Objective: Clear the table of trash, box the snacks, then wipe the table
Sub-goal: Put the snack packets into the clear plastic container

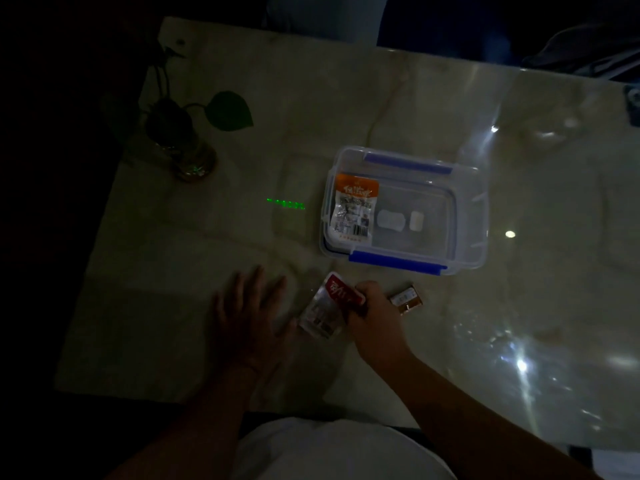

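Snack packet (325, 308) gripped by right hand (375, 318).

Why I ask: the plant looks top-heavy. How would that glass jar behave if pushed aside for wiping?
The jar is probably tippy: tall stems and leaves lean off to one side. It likely slides easily on the glossy table. Being glass, probably fragile.
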